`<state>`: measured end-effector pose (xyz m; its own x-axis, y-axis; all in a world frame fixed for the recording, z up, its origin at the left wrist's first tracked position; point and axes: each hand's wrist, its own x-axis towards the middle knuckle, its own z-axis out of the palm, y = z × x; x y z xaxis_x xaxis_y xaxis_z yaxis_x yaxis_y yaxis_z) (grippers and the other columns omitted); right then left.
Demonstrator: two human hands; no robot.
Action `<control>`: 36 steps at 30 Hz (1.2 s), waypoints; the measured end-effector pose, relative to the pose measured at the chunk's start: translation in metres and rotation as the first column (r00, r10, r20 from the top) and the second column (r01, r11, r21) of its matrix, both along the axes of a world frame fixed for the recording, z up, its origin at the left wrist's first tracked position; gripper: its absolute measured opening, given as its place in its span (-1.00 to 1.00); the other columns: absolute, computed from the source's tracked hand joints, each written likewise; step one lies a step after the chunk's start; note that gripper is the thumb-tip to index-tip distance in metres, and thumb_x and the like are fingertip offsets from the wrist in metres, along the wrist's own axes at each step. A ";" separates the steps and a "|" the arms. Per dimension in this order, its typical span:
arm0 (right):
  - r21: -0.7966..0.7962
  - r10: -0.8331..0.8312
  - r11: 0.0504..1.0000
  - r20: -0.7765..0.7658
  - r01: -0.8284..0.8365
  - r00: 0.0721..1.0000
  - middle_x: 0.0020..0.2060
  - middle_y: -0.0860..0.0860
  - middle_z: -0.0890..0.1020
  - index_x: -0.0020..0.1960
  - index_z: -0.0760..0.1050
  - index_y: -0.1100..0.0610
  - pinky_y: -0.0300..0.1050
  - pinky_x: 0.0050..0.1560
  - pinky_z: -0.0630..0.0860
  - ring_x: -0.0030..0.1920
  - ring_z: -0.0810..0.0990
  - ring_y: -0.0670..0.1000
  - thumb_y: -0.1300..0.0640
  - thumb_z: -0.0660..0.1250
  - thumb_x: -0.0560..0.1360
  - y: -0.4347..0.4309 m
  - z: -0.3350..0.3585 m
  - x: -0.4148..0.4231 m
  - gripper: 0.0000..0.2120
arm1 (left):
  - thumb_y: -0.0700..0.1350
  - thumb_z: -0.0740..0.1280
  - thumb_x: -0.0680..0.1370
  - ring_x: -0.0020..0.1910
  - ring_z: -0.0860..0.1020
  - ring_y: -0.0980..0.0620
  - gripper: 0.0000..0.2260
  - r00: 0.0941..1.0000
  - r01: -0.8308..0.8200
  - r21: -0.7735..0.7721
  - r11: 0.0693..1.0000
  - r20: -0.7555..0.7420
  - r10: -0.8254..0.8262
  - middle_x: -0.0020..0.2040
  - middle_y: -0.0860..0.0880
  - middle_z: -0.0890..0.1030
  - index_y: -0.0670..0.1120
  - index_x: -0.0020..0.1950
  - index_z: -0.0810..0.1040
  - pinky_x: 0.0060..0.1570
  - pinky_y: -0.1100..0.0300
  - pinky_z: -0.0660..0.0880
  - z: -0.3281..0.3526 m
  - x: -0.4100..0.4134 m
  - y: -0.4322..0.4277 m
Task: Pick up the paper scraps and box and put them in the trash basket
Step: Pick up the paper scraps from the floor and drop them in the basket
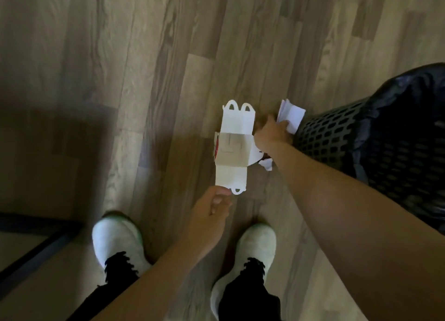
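- The box lies flattened on the wooden floor, unfolded into one long strip: white panels at either end, a brown cardboard panel in the middle, cut-out handle tabs at both tips. It sits just in front of the person's shoes and just beside the trash basket.
- I judge it light and fairly stiff along each panel but hinged at the creases, so it will flop if lifted by one end; pinching an end panel works, and folding it first would help it fit the basket.
- The left hand has its fingers together, pinched on the near tab of the box.
- The right hand is closed around a bunch of white paper scraps, held right against the basket's side near the floor.
- The scraps look thin, soft and nearly weightless; they crumple easily and can slip from a loose hold, so gathering them into a wad is the safer hold.
- One more loose scrap lies on the floor beside the right forearm, next to the box's rounded side flap.
- Count: one box, one basket lined with a dark bag, one held bunch whose sheets are too blurred to count, and at least one stray scrap; others may hide under the arm.
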<state>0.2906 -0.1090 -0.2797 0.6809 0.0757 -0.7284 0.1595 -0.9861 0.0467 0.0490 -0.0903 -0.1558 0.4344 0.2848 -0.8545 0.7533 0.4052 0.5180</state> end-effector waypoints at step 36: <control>0.501 -0.524 0.766 0.123 0.403 0.843 -0.08 -0.04 0.45 0.11 0.64 0.24 -0.38 -0.26 0.36 -0.19 0.47 -0.03 0.30 0.23 0.62 -0.171 0.035 -0.113 -0.79 | -0.20 0.39 0.59 0.06 0.64 -0.13 -0.82 0.578 0.582 0.783 0.221 -0.207 -0.789 0.18 -0.10 0.58 -0.04 0.18 0.62 0.09 0.04 0.65 -0.147 0.139 -0.062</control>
